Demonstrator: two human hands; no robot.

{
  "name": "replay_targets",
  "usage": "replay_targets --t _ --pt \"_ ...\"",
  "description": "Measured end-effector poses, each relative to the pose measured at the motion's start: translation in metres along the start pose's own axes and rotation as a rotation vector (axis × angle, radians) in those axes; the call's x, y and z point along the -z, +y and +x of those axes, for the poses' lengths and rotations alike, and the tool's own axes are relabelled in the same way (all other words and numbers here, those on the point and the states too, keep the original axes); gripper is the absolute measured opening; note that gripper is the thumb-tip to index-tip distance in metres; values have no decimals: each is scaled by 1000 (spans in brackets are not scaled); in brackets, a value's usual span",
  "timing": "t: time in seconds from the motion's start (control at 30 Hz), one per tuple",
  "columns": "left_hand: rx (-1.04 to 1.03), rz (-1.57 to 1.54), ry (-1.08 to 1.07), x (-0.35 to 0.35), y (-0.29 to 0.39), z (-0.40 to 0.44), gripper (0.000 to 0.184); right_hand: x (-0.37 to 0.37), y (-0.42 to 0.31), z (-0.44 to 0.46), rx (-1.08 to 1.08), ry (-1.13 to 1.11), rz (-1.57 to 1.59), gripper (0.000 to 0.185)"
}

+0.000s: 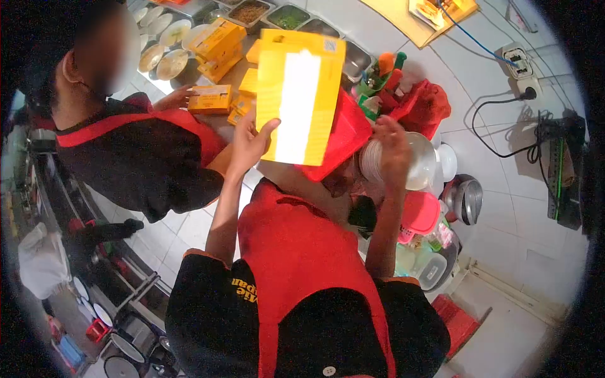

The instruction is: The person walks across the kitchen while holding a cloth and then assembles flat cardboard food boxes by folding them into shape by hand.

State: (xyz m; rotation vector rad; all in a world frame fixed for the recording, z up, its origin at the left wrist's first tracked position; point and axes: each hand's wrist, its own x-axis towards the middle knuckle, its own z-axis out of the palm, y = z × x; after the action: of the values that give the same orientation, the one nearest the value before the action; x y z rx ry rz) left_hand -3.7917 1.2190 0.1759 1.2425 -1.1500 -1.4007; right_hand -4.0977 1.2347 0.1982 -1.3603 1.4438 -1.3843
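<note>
My left hand (253, 143) grips a yellow cardboard food box (268, 94) by its lower left edge, the thumb lying on the face. A bright white panel runs down the middle of that face, and a small square code is in its upper corner. My right hand (393, 148) is raised, apart from the box, above a stack of white bowls (370, 160). Its fingers are blurred, so I cannot tell whether they hold anything. A red plastic basket (350, 129) shows partly behind the yellow box.
At left, a co-worker in a red apron has a hand (176, 99) on a small yellow box (211, 99). More yellow boxes (217, 47), filled bowls (173, 64) and metal trays (290, 17) line the counter. A pink lidded container (421, 211) stands at right; a black cable (485, 132) hangs on the wall.
</note>
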Motion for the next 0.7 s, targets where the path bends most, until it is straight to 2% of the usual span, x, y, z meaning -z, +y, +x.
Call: replay_targets --t 0.07,0.1,0.13,0.2,0.23,0.27,0.33,0.37,0.47,0.53,0.6,0.67,0.7 --pt "-248 -191 45 -14 -15 6 38 -19 6 -14 -130 -273 164 41" --pt "-125 -124 20 -15 -18 3 42 -31 2 -20 -162 -402 232 42" --pt "-123 -126 19 -19 -16 1 42 -39 4 -23 -164 -400 230 42" --pt "-203 -75 -171 -26 -12 -5 50 -48 10 -30 -211 -475 325 41" --pt "-202 -141 -233 -25 -6 -9 60 -48 11 -29 -185 -453 306 43" --pt "-202 -141 -236 -22 -4 -12 60 -45 15 -26 -185 -449 307 43" --pt "-91 -174 -409 -12 -1 -16 67 -39 19 -21 -252 -476 307 46" --pt "-62 -236 -408 -12 -6 -16 68 -38 20 -21 -250 -477 307 46" --pt "-120 -204 -345 -12 -17 -15 70 -36 7 -22 -198 -539 370 44" --pt "-83 -166 -328 -10 -21 -13 68 -26 -4 -20 -342 -643 321 40" --pt "-47 -127 -307 -11 -20 -13 65 -24 1 -23 -343 -629 310 39" --pt "-113 -194 -314 -14 -14 -14 56 -29 8 -22 -325 -630 307 38" --pt "-95 -238 -346 -14 -20 -11 48 -28 11 -22 -383 -634 312 35"
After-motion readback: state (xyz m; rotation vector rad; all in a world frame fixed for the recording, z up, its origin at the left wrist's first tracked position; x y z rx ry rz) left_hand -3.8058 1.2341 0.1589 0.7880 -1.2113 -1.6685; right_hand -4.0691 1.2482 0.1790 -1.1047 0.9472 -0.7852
